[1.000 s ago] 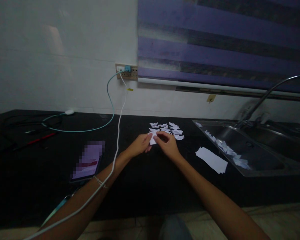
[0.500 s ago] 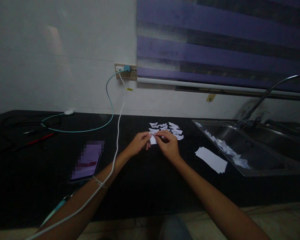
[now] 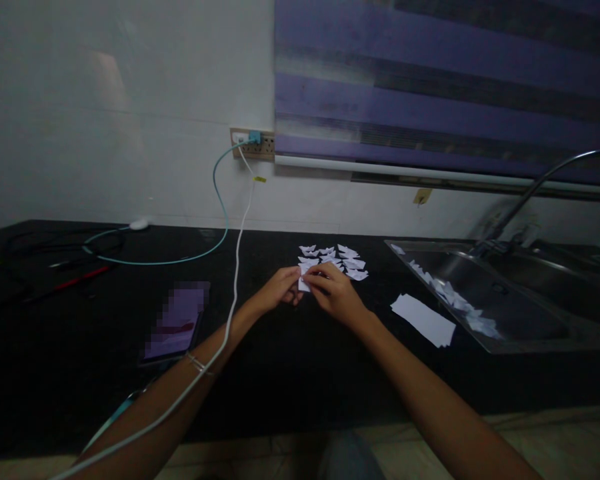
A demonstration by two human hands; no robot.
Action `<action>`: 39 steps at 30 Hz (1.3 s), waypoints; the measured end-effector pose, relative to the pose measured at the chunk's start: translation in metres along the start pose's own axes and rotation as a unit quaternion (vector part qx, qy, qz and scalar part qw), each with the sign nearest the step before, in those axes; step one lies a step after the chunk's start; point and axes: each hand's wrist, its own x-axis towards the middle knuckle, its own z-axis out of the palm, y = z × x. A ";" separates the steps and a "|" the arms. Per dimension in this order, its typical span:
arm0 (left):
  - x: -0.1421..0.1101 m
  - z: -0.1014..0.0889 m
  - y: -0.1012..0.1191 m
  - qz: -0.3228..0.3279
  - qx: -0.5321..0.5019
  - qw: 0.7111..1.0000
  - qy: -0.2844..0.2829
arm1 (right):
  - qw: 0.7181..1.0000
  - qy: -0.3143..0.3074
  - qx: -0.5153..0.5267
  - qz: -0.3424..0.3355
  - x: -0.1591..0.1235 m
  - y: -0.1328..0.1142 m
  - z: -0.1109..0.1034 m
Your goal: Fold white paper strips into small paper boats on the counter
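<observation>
Between my two hands, just above the black counter, is a small piece of white folded paper (image 3: pixel 304 285). My left hand (image 3: pixel 283 287) pinches its left side, thumb on top and fingers curled beneath. From the right, the fingertips of my right hand (image 3: pixel 333 288) press together on the paper's upper part. Right behind my hands lie several white folded paper boats (image 3: pixel 349 253) in loose rows; my fingers hide some of the nearest ones. To the right of my right hand, a stack of white paper sheets (image 3: pixel 423 320) lies flat on the counter.
A steel sink (image 3: pixel 510 347) with a curved faucet (image 3: pixel 545 175) is at the right, several folded papers (image 3: pixel 453 297) along its near-left edge. A phone-like device (image 3: pixel 176 323) lies left. A white cable (image 3: pixel 237 267) crosses my left forearm from the wall socket (image 3: pixel 266 145).
My right hand's fingers have shifted slightly left and closed over the paper, whose visible part now sits a little further left. My left hand stays nearly in place.
</observation>
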 end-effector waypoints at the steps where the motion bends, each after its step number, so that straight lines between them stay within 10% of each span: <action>1: 0.000 0.001 0.001 0.003 0.010 1.000 0.004 | 1.000 0.000 0.000 0.001 0.000 0.000 0.000; 15: -0.002 0.012 0.003 0.020 0.077 0.995 0.061 | 0.999 0.025 -0.002 -0.038 0.003 -0.006 -0.001; 27: -0.002 0.001 0.003 -0.026 0.020 0.999 -0.017 | 0.994 -0.054 0.036 -0.085 0.007 -0.014 -0.002; 31: -0.002 0.000 0.007 -0.017 0.029 0.999 -0.026 | 0.990 -0.003 0.139 0.028 0.008 -0.021 -0.005; 35: -0.005 0.005 0.012 0.019 0.114 0.993 0.024 | 0.928 0.137 0.248 0.241 0.011 -0.015 -0.003; 39: -0.006 0.005 0.011 0.034 0.209 0.976 0.051 | 0.884 0.026 0.321 0.340 0.010 -0.001 0.001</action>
